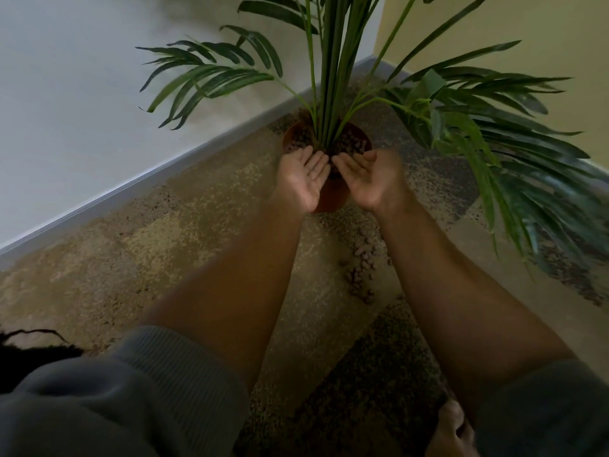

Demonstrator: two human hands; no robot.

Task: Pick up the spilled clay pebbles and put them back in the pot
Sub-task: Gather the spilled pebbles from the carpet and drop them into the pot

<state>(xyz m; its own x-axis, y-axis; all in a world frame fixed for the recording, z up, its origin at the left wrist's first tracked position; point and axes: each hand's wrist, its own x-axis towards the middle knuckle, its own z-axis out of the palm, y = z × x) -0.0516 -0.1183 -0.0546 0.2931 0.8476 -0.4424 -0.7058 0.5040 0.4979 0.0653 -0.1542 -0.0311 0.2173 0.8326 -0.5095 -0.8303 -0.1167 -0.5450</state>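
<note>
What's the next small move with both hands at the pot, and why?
Probably bring both hands back down to the spilled pebbles on the carpet and scoop another batch. The left hand and right hand sit open, palms up and apparently empty at the pot, while a trail of pebbles remains between the forearms.

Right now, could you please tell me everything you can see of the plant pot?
The plant pot is small, round and terracotta-brown, probably plastic. It stands upright on the patterned carpet near the room's corner, filled with clay pebbles around green palm stems. Both open hands, left and right, hover palm-up over its near rim.
</note>
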